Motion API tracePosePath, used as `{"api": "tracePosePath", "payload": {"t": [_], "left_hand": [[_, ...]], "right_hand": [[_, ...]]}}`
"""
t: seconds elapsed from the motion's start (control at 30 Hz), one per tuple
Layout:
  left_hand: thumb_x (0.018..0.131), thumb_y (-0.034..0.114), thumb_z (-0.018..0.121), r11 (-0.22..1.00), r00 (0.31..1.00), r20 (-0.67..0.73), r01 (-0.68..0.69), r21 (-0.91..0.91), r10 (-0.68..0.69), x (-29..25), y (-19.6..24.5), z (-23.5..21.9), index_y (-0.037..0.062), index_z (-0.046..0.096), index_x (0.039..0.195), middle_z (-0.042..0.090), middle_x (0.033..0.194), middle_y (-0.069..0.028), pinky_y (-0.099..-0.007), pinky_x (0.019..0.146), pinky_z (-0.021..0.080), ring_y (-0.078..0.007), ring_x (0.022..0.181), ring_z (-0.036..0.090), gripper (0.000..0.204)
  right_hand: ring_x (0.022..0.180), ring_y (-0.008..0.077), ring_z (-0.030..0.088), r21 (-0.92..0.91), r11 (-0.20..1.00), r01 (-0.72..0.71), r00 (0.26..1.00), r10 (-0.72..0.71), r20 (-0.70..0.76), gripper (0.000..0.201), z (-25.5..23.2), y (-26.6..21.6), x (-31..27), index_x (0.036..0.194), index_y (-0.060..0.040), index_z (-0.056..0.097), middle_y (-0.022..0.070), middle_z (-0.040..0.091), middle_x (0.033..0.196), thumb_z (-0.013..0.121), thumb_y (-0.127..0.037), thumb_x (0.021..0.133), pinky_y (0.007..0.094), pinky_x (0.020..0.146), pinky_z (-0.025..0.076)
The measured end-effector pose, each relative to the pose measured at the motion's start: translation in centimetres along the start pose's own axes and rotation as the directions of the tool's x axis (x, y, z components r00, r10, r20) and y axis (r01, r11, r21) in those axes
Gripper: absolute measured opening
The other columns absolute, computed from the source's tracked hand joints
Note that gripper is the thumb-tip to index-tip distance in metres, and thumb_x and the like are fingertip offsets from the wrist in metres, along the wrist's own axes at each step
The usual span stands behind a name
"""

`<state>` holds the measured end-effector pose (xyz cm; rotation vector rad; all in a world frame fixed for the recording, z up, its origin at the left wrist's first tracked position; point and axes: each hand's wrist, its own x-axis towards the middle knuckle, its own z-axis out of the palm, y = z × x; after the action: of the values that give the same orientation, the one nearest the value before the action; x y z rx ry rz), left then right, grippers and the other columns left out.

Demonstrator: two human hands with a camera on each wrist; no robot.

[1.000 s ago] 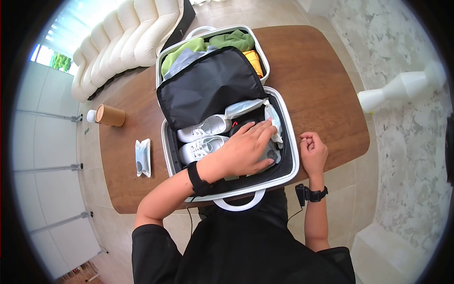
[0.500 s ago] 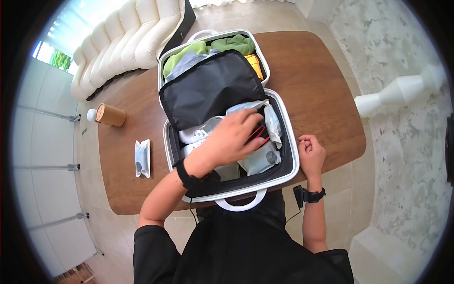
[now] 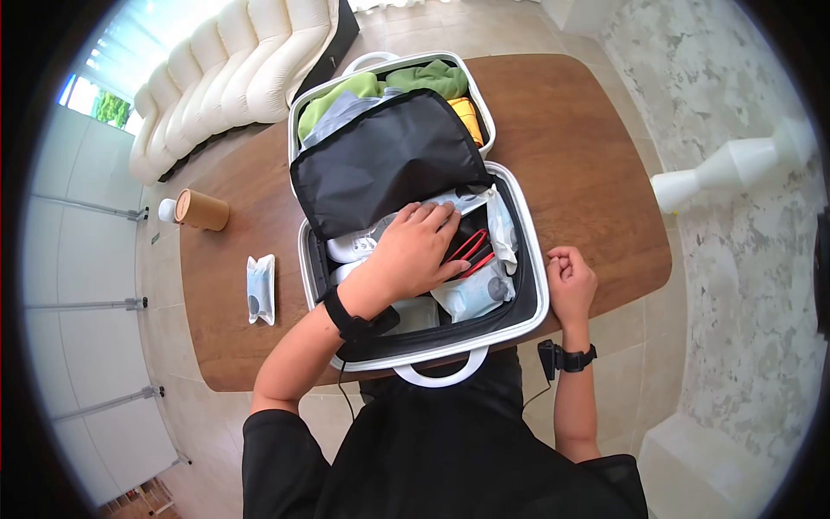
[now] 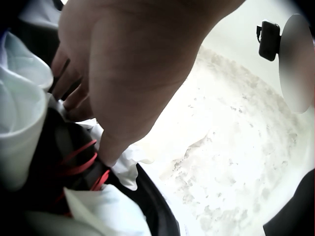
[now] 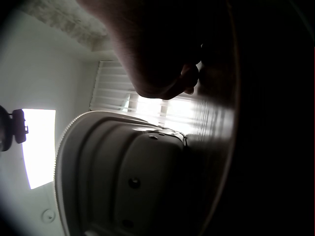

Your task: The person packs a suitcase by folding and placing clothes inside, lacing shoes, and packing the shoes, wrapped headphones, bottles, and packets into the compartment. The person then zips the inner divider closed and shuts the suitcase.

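Note:
An open suitcase point(image 3: 543, 290) lies on the table, its near half packed with white shoes point(image 3: 347, 249), a black item with red cords point(image 3: 469, 246) and pale wrapped packets. My left hand point(image 3: 411, 251) is inside this half, fingers extended over a packet point(image 3: 472, 201) along the divider and partly covering the shoes. Other packets lie at the right wall point(image 3: 501, 227) and the near right point(image 3: 475, 292). In the left wrist view, the thumb of the left hand point(image 4: 133, 64) points down beside the red cords. Outside the suitcase, my right hand point(image 3: 571, 278) rests loosely curled at the table edge, holding nothing.
A black fabric flap point(image 3: 389, 164) lies across the hinge. Green, grey and yellow clothes point(image 3: 428, 80) fill the far half. On the table's left are a wrapped packet point(image 3: 261, 290) and a brown cylinder point(image 3: 203, 211). A cream sofa point(image 3: 225, 73) stands beyond.
My left hand has moved from the right-hand packets left and up to the packet along the divider, uncovering the red cords and near packet. The right hand has stayed in place.

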<state>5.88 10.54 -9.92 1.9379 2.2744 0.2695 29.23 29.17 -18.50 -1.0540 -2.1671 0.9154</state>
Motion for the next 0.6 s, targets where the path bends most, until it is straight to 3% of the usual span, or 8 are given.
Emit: {"api": "tracePosePath", "payload": {"t": [0.27,0.33,0.37,0.4,0.47,0.53,0.6], "left_hand": [[0.099,0.048,0.063,0.998,1.000,0.007,0.026,-0.048,-0.026,-0.7,-0.3,-0.3,-0.0041,0.053,0.144,0.053,0.150,-0.0214,-0.0496,0.121,0.034,-0.0366,0.141,0.049,0.069],[0.099,0.041,0.066,0.985,0.996,-0.083,0.027,-0.168,-0.041,-2.3,-0.3,-2.3,-0.0012,0.055,0.143,0.055,0.149,-0.0202,-0.0486,0.120,0.035,-0.0366,0.142,0.049,0.062],[0.098,0.031,0.070,0.954,0.986,-0.141,0.042,-0.296,-0.087,-3.5,-0.4,-3.8,0.0020,0.058,0.140,0.059,0.145,-0.0186,-0.0481,0.117,0.038,-0.0378,0.138,0.051,0.052],[0.097,0.021,0.071,0.937,0.948,-0.267,0.073,-0.340,-0.171,-4.9,-0.3,-5.1,0.0024,0.065,0.129,0.069,0.128,-0.0171,-0.0427,0.105,0.048,-0.0341,0.121,0.064,0.037],[0.096,0.019,0.072,0.773,0.825,-0.268,0.280,-0.570,-0.497,-9.1,-1.1,-6.2,0.0005,0.070,0.112,0.073,0.110,-0.0148,-0.0418,0.089,0.053,-0.0336,0.099,0.069,0.025],[0.097,0.015,0.070,0.618,0.574,-0.309,0.480,-0.623,-0.758,-13.7,-2.2,-6.0,-0.0003,0.071,0.102,0.074,0.096,-0.0133,-0.0400,0.079,0.054,-0.0319,0.085,0.069,0.016],[0.097,0.021,0.072,0.425,0.340,-0.259,0.654,-0.626,-0.904,-17.7,-4.5,-4.9,-0.0003,0.069,0.117,0.071,0.112,-0.0175,-0.0434,0.089,0.053,-0.0349,0.100,0.068,0.030]], "right_hand": [[0.053,0.0161,0.055,0.016,1.000,0.020,1.000,-0.020,0.005,0.007,-0.1,0.4,0.0,0.094,-0.0072,0.072,0.0063,0.060,0.064,0.068,-0.006,0.089,0.0305,0.054,0.045],[0.054,0.0125,0.053,0.033,0.999,-0.008,1.000,0.009,-0.011,0.008,0.2,0.7,-0.1,0.095,-0.0067,0.073,0.0045,0.059,0.064,0.068,-0.005,0.090,0.0294,0.054,0.043],[0.055,0.0109,0.051,0.037,0.999,-0.013,1.000,0.013,-0.003,0.008,0.4,1.0,-0.1,0.096,-0.0066,0.073,0.0032,0.057,0.064,0.067,-0.004,0.090,0.0288,0.054,0.043],[0.055,0.0093,0.050,0.038,0.999,-0.022,1.000,0.021,0.003,0.009,0.4,1.2,-0.1,0.096,-0.0065,0.073,0.0019,0.055,0.064,0.067,-0.004,0.090,0.0282,0.054,0.042],[0.054,0.0086,0.044,0.025,0.999,-0.032,0.999,0.032,0.009,0.009,0.3,0.9,-0.1,0.097,-0.0064,0.073,0.0000,0.051,0.063,0.067,-0.004,0.090,0.0273,0.053,0.039],[0.054,0.0088,0.044,0.020,0.999,-0.041,0.999,0.041,0.006,0.009,0.4,0.9,-0.1,0.097,-0.0062,0.073,0.0001,0.051,0.063,0.068,-0.004,0.090,0.0274,0.054,0.039],[0.054,0.0090,0.044,0.008,0.999,-0.031,0.999,0.031,0.015,0.009,0.4,1.0,0.0,0.097,-0.0061,0.073,0.0000,0.051,0.063,0.068,-0.004,0.090,0.0275,0.054,0.039]]}}
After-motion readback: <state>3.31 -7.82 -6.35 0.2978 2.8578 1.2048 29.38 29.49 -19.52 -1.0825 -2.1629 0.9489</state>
